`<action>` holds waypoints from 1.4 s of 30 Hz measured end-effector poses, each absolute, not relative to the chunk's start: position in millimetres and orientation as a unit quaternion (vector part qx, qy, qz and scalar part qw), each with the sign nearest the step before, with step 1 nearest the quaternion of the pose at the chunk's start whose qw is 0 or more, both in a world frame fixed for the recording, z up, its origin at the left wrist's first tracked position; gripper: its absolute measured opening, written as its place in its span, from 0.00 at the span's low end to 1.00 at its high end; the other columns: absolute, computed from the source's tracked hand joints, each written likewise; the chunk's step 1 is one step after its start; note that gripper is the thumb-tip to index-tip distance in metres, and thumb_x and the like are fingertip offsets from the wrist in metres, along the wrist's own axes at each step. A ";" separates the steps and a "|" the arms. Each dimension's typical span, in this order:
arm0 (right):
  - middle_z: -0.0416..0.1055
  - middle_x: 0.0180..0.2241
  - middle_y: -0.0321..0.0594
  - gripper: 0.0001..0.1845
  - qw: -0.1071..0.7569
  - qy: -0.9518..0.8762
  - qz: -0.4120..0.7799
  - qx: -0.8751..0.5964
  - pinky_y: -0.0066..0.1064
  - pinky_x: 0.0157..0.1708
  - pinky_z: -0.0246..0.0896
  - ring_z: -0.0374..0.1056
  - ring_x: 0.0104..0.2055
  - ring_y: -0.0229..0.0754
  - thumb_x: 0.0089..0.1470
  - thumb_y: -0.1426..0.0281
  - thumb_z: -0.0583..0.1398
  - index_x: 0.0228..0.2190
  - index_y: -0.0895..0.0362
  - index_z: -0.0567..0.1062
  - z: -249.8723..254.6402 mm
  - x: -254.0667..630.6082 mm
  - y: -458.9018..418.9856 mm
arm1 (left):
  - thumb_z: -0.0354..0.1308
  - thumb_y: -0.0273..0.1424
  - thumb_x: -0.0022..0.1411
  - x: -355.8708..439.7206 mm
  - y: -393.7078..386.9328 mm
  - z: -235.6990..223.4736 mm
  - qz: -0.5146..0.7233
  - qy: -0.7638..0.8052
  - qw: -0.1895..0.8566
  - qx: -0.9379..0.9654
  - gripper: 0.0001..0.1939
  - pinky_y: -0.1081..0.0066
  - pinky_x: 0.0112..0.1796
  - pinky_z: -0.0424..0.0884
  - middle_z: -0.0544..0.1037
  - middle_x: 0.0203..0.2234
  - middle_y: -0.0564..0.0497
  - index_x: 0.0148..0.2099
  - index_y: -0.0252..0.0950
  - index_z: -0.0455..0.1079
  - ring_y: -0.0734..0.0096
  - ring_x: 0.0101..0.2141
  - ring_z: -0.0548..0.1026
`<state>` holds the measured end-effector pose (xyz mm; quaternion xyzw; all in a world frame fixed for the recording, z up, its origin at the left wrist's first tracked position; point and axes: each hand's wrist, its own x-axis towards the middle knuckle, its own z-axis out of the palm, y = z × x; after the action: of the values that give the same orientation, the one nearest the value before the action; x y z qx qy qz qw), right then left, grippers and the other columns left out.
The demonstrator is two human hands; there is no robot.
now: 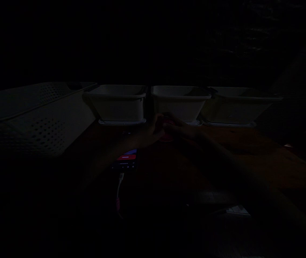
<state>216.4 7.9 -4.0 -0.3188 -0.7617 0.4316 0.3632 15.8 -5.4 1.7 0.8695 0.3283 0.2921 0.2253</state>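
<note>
The view is very dark. My left hand (pixel 154 130) and my right hand (pixel 181 129) meet at the middle of the wooden table, closed round a red round object (pixel 167 134) from both sides. Its exact kind is too dim to make out. Just behind my hands stands the middle white tub (pixel 180 105). Under my left forearm lies a phone (pixel 126 165) with its screen lit, and a white cable (pixel 120 179) is plugged into its near end.
A white basket with holes (pixel 45 132) fills the left side. Beside the middle tub stand a left white tub (pixel 122 109) and a right white tub (pixel 230 111), both on the table (pixel 263 150). Something pale (pixel 237 210) shows below the table's near edge.
</note>
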 end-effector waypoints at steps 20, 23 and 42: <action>0.68 0.54 0.48 0.32 0.359 -0.766 0.430 -0.316 0.48 0.59 0.62 0.65 0.57 0.50 0.54 0.53 0.62 0.54 0.56 0.62 -5.6 217.3 10.1 | 0.51 0.37 0.64 15.4 0.7 -3.6 0.298 0.319 0.227 0.870 0.27 0.54 0.50 0.70 0.68 0.55 0.37 0.62 0.36 0.50 0.55 0.53 0.72; 0.68 0.54 0.46 0.32 0.358 -0.771 0.424 -0.313 0.46 0.58 0.62 0.65 0.57 0.49 0.54 0.52 0.62 0.53 0.55 0.62 -6.1 218.1 11.2 | 0.51 0.36 0.64 15.9 -1.0 -1.8 0.306 0.306 0.218 0.875 0.26 0.56 0.51 0.70 0.67 0.55 0.38 0.61 0.36 0.51 0.57 0.52 0.72; 0.70 0.54 0.45 0.31 0.367 -0.745 0.446 -0.333 0.46 0.58 0.65 0.66 0.56 0.50 0.54 0.52 0.63 0.54 0.53 0.67 -2.4 223.0 14.6 | 0.51 0.42 0.65 8.0 25.2 -1.3 0.303 0.325 0.339 0.829 0.26 0.53 0.52 0.70 0.68 0.55 0.39 0.60 0.36 0.52 0.57 0.53 0.71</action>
<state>223.0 14.6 -2.4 -0.3326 -0.7455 0.4461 0.3669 8.0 25.2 -1.3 0.8290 0.3251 0.3033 0.3392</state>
